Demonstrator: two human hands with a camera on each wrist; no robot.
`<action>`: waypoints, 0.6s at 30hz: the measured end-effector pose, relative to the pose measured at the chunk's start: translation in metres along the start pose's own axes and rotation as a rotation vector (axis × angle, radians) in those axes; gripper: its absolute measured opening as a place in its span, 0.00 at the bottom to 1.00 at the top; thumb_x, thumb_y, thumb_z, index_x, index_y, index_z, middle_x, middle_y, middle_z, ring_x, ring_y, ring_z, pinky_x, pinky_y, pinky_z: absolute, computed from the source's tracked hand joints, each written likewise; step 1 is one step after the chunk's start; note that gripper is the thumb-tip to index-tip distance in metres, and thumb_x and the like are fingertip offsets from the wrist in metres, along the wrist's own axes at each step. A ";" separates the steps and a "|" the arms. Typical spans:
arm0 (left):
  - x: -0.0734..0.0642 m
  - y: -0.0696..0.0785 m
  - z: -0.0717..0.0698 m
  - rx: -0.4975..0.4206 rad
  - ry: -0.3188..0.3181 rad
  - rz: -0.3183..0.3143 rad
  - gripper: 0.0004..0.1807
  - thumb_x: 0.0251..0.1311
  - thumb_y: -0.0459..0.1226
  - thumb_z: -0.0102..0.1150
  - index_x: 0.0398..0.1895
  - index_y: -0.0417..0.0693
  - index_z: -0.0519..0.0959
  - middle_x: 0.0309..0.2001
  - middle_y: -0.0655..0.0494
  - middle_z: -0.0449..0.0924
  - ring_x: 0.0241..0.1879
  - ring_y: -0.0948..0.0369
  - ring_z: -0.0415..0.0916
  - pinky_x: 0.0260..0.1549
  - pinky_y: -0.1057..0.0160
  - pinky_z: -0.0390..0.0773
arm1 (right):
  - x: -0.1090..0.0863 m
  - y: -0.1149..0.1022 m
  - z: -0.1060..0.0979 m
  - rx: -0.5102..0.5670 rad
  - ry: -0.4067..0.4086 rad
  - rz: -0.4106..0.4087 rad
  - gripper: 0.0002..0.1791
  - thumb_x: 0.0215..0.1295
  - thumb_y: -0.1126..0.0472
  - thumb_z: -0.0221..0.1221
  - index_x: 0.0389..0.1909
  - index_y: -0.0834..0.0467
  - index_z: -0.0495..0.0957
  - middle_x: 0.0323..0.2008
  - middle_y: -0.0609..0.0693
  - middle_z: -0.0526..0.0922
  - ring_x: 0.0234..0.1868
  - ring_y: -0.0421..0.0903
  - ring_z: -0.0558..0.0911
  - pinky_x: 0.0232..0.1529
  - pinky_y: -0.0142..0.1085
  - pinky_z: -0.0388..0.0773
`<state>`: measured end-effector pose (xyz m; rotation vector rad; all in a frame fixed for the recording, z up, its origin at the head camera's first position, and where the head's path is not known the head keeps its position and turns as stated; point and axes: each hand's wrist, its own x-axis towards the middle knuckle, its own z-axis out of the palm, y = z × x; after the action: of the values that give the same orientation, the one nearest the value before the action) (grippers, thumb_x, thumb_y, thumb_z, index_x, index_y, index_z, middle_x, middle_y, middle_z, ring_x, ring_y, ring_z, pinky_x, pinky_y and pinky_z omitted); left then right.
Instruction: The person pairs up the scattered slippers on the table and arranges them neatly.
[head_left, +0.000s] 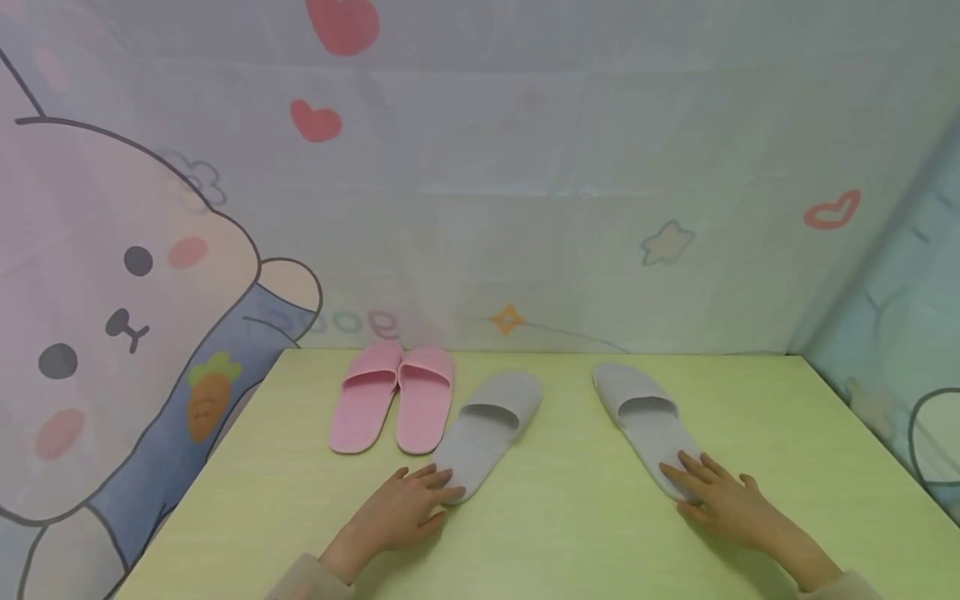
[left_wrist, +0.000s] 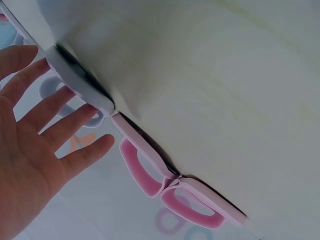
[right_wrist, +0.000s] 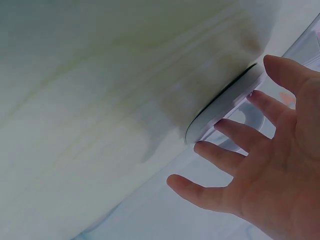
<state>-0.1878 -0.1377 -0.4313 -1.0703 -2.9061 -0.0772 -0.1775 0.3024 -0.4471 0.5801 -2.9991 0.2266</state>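
Note:
Two grey slippers lie apart on the table, toes pointing away and heels splayed outward. My left hand (head_left: 405,507) has its spread fingers at the heel of the left grey slipper (head_left: 480,442). In the left wrist view those fingertips (left_wrist: 91,111) sit right along the slipper's heel edge. At the heel of the right grey slipper (head_left: 652,433) is my right hand (head_left: 723,500), fingers spread and fairly straight. The right wrist view shows its fingertips (right_wrist: 204,148) against the sole's edge. A pair of pink slippers (head_left: 425,408) stands side by side, just left of the left grey one.
The yellow-green table (head_left: 570,533) carries all the slippers. Behind it hangs a pale printed cloth (head_left: 525,167) with hearts, stars and a cartoon animal. Another cloth panel (head_left: 915,333) slants along the right side.

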 end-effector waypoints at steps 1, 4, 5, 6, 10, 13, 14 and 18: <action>0.000 0.000 0.000 -0.001 0.002 0.000 0.19 0.56 0.41 0.51 0.52 0.61 0.74 0.56 0.52 0.73 0.56 0.51 0.70 0.47 0.45 0.71 | 0.000 0.000 0.000 0.001 -0.001 0.001 0.26 0.58 0.47 0.54 0.59 0.49 0.67 0.60 0.60 0.67 0.58 0.65 0.66 0.41 0.70 0.61; -0.001 0.001 0.001 -0.004 0.006 -0.001 0.19 0.56 0.42 0.50 0.53 0.62 0.74 0.56 0.52 0.73 0.56 0.50 0.70 0.47 0.44 0.71 | -0.001 -0.002 -0.001 0.001 -0.004 -0.001 0.26 0.58 0.48 0.54 0.59 0.48 0.67 0.60 0.60 0.67 0.58 0.65 0.66 0.41 0.70 0.61; -0.002 0.001 0.001 -0.001 0.008 0.000 0.19 0.57 0.42 0.50 0.53 0.62 0.74 0.56 0.52 0.73 0.56 0.50 0.70 0.47 0.44 0.71 | -0.001 -0.003 0.000 -0.004 -0.004 -0.003 0.26 0.58 0.48 0.54 0.59 0.48 0.67 0.60 0.60 0.67 0.58 0.65 0.66 0.41 0.69 0.61; -0.003 0.001 0.001 0.004 0.009 0.001 0.19 0.57 0.42 0.50 0.53 0.62 0.74 0.56 0.52 0.73 0.56 0.50 0.70 0.47 0.44 0.71 | -0.001 -0.004 0.000 -0.009 -0.003 -0.006 0.26 0.58 0.48 0.55 0.59 0.48 0.67 0.60 0.60 0.67 0.58 0.65 0.66 0.41 0.69 0.62; -0.005 0.000 0.002 0.018 0.022 0.018 0.19 0.58 0.42 0.49 0.54 0.63 0.73 0.56 0.53 0.73 0.56 0.51 0.70 0.46 0.44 0.71 | -0.001 -0.007 0.002 -0.035 0.011 -0.020 0.26 0.57 0.49 0.56 0.58 0.47 0.68 0.59 0.60 0.68 0.59 0.65 0.65 0.41 0.68 0.63; -0.005 0.001 0.003 0.016 0.027 0.034 0.19 0.58 0.42 0.48 0.55 0.63 0.72 0.56 0.53 0.73 0.57 0.51 0.69 0.47 0.43 0.70 | -0.003 -0.009 0.004 -0.048 0.027 -0.025 0.26 0.56 0.48 0.57 0.57 0.47 0.69 0.59 0.60 0.69 0.58 0.64 0.66 0.41 0.68 0.64; -0.006 0.001 0.004 0.010 0.024 0.035 0.19 0.59 0.42 0.48 0.55 0.63 0.72 0.57 0.54 0.73 0.57 0.51 0.69 0.48 0.43 0.70 | -0.004 -0.010 0.005 -0.050 0.029 -0.024 0.26 0.56 0.48 0.57 0.57 0.47 0.69 0.59 0.60 0.69 0.58 0.64 0.66 0.41 0.68 0.64; -0.006 0.003 0.005 -0.009 0.009 0.037 0.20 0.60 0.43 0.47 0.56 0.65 0.71 0.57 0.55 0.72 0.59 0.51 0.67 0.49 0.43 0.69 | -0.007 -0.013 0.008 -0.051 0.031 -0.021 0.27 0.55 0.47 0.57 0.58 0.45 0.69 0.59 0.60 0.68 0.58 0.63 0.67 0.41 0.67 0.64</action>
<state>-0.1817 -0.1388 -0.4365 -1.1219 -2.8796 -0.0935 -0.1672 0.2920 -0.4537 0.5972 -2.9580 0.1559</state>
